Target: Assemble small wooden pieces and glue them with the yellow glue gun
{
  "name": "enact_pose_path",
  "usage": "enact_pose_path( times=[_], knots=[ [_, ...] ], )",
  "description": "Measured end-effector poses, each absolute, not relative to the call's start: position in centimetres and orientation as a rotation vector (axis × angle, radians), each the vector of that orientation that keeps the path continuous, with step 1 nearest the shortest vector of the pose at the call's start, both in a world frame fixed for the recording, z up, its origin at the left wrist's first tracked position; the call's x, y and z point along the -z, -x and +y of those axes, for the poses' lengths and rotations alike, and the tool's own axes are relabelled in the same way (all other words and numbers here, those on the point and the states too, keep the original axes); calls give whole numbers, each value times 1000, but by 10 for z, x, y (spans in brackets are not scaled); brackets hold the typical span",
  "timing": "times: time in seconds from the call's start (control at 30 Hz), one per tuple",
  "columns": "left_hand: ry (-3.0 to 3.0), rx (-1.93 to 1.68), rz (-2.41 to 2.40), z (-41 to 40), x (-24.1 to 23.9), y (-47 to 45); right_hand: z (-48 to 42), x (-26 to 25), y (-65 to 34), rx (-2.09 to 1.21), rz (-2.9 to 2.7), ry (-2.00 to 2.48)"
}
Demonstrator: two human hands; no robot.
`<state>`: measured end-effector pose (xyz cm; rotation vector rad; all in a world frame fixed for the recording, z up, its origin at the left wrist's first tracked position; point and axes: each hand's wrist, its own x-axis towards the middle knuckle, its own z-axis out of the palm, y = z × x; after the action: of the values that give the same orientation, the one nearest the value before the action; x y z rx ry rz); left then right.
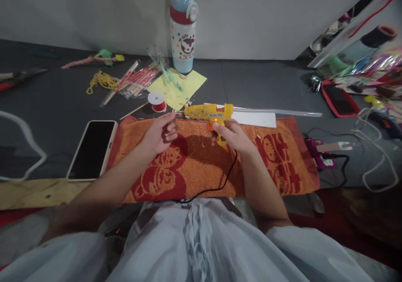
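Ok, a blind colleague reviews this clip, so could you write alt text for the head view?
The right hand grips a yellow glue gun with its nozzle pointing at the left hand, whose fingers pinch something too small to identify, over an orange towel. A phone, red thread spool and water bottle sit nearby.

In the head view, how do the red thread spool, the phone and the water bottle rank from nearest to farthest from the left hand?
From the left hand:
1. Red thread spool, just beyond the fingers, on the dark surface.
2. Phone, to the left, beside the orange towel.
3. Water bottle, farthest, upright by the wall.
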<state>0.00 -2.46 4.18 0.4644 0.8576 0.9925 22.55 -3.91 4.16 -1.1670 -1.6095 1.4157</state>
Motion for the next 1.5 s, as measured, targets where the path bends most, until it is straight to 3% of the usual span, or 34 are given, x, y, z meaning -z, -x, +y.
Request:
enact_pose_path(
  times=[1.5],
  knots=[
    [-575, -1014, 787, -26, -38, 3, -39, -44, -233, -1501, -1572, 1102]
  ],
)
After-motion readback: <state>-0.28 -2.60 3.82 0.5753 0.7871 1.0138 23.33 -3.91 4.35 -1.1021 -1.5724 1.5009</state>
